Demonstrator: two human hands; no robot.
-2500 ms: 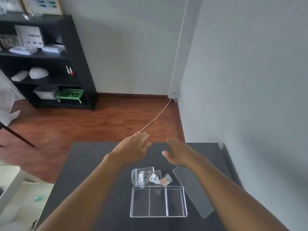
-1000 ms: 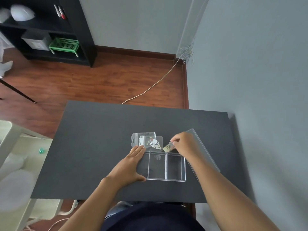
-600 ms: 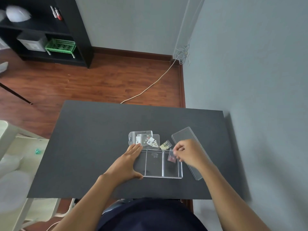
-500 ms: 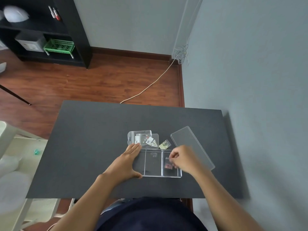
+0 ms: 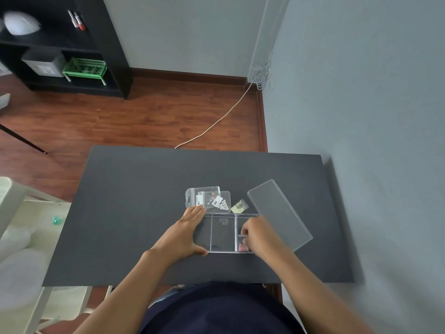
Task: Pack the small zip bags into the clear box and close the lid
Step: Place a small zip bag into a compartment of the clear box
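The clear box (image 5: pixel 222 233) lies open on the dark table (image 5: pixel 134 213), divided into three compartments. My left hand (image 5: pixel 184 235) rests flat against the box's left side, steadying it. My right hand (image 5: pixel 258 235) is over the right compartment, fingertips pinched on a small zip bag with pink contents (image 5: pixel 242 247) down inside it. Behind the box lie two larger clear zip bags (image 5: pixel 209 198) that overlap, and a tiny bag of yellow bits (image 5: pixel 239 206). The clear lid (image 5: pixel 279 213) lies flat to the right of the box.
A grey wall runs close along the table's right edge. Beyond the far edge is wood floor with a white cable (image 5: pixel 216 121) and a black shelf unit (image 5: pixel 60 44) holding a green basket. A pale chair (image 5: pixel 21 237) stands at the left.
My right hand has carried the pink zip bag from behind the box down into the right compartment. My left hand stays on the box's left side.
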